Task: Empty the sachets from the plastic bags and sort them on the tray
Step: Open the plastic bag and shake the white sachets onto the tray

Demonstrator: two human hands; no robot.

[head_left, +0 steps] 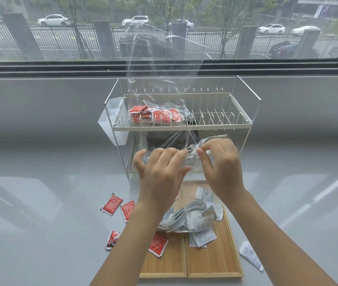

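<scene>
Sachets lie in two sorts at the near edge of the counter: a heap of grey-and-white ones fills the right compartment of a bamboo tray, with one red sachet resting in the left compartment, partly under the person's left forearm. Three more red sachets are scattered on the counter just left of the tray, and a single white sachet lies on the counter to the tray's right, apart from it. Above the tray, both hands are raised side by side. The right hand pinches a crumpled piece of a clear plastic bag between thumb and fingertips, its grip narrow and closed on the film. The left hand has its fingers spread and curved, its fingertips at the edge of the same film; whether it actually grips the plastic I cannot tell. Behind the hands stands a white two-tier wire dish rack, with a white plastic cup holder hung on its left end. On the rack's upper tier sits another clear bag of red sachets, and a tall empty-looking clear bag rises above it against the window.
</scene>
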